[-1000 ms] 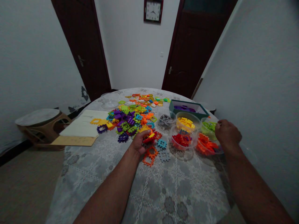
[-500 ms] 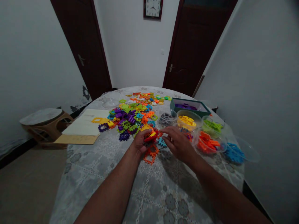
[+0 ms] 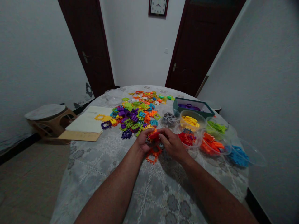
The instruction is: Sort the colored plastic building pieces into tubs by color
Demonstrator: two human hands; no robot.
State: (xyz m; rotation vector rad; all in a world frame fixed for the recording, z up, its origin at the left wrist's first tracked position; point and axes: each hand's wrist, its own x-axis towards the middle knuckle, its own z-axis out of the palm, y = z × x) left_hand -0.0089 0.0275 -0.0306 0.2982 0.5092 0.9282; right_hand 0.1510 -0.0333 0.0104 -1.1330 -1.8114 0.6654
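- Hands together over the grey patterned tablecloth (image 3: 149, 193): left hand (image 3: 142, 141) and right hand (image 3: 172, 143) both pinch one red interlocking plastic piece (image 3: 154, 136), held just above loose orange plastic pieces (image 3: 153, 154).
- A clear plastic bowl of red pieces (image 3: 198, 142) stands just beside the right hand, seemingly for easy reach.

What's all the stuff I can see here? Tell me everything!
Table: one, grey lace cloth, centre.
Loose pieces: many, mixed colours, table's far middle.
Bowls: six, clear, right side, pieces sorted by colour.
Box: one, teal, behind bowls, purple pieces inside.
Orange pieces: few, orange, under hands.
Sheet: one, pale, table's left edge.
Stool: one, brown, floor left.
Clock: one, dark frame, back wall.
Doors: two, dark brown, back.
Red piece: one, red, between hands.
Left hand: one, bare, holding it.
Right hand: one, bare, fingers on it.
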